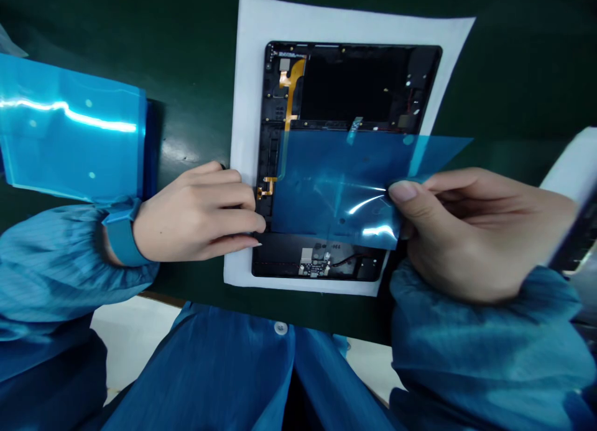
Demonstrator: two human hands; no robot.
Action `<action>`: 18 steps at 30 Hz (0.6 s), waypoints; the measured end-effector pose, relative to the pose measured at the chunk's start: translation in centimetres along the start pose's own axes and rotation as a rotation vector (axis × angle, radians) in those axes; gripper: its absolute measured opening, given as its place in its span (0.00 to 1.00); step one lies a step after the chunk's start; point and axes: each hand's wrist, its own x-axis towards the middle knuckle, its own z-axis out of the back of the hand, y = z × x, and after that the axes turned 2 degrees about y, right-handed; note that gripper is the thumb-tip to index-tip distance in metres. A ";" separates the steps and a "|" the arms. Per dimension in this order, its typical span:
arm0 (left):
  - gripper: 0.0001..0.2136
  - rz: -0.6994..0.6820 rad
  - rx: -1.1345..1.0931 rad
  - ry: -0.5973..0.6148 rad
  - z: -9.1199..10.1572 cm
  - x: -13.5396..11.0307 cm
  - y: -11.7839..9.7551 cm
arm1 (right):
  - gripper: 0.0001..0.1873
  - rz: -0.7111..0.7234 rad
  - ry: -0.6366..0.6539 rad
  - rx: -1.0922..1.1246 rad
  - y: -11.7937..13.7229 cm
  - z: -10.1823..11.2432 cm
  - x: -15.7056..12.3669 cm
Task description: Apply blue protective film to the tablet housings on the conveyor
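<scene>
An opened tablet housing (345, 89) lies on white paper, its circuit boards and orange ribbon cable (293, 86) exposed. A sheet of clear blue protective film (321, 188) covers the housing's lower middle, and its upper right corner reaches past the housing. My right hand (466, 226) pinches this film at its right side between thumb and fingers. At the housing's left edge, my left hand (200, 213) has its fingers curled against the frame and grips it. The undersides of those fingertips are hidden.
A stack of blue film sheets (69, 126) lies on the dark green table (196, 64) to the left. White paper (261, 20) extends beyond the housing on all sides. At the far right is a dark device (581, 226), partly cut off, with a white sheet (571, 163) beside it.
</scene>
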 end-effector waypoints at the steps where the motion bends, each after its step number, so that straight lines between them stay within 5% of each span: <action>1: 0.08 -0.007 0.008 -0.003 0.0 0.0 0.0 | 0.08 -0.003 -0.002 0.000 0.0 0.0 0.0; 18: 0.08 0.000 0.017 0.012 0.1 0.1 -0.1 | 0.07 0.002 0.017 -0.004 -0.3 -0.1 0.0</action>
